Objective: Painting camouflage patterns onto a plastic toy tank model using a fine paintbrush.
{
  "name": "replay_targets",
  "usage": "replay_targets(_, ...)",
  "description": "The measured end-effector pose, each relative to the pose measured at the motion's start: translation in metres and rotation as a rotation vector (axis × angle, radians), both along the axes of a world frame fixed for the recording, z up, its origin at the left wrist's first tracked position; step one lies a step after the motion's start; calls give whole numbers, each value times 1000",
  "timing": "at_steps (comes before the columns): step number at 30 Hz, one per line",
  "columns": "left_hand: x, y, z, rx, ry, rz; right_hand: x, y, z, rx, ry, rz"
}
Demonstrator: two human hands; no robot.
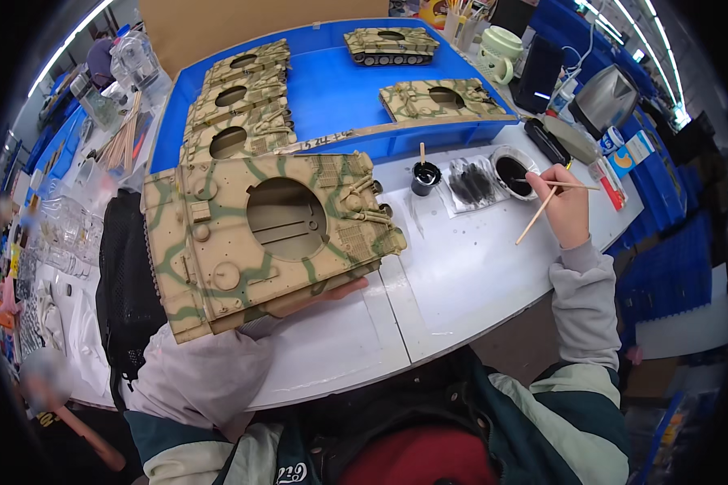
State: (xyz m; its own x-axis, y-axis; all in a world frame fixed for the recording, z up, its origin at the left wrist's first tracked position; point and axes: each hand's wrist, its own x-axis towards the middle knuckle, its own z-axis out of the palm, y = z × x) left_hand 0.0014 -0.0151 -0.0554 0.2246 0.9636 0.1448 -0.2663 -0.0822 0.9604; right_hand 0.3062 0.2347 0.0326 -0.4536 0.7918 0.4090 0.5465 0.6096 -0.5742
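Hands apart: left gripping camouflage tank hull from beneath, right clamped on thin brush beside black paint dish.

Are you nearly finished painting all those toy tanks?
Looks partway. Done: every tank hull in view already wears tan and green camouflage, and one tank in the blue tray has wheels on. In hand: the left hand holds up a tank hull, while the right hand dips a thin brush at the dish of black paint. Left: no black touches show yet on the stacked hulls.
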Motion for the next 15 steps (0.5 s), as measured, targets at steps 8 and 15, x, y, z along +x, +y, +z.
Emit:
replay_targets(8,-3,-4,-4,-62,-18,2,-32,-32,-4,302,75,390)
replay_targets(15,-7,-5,-7,-101,-41,1,-22,-32,-10,365,-73,485)
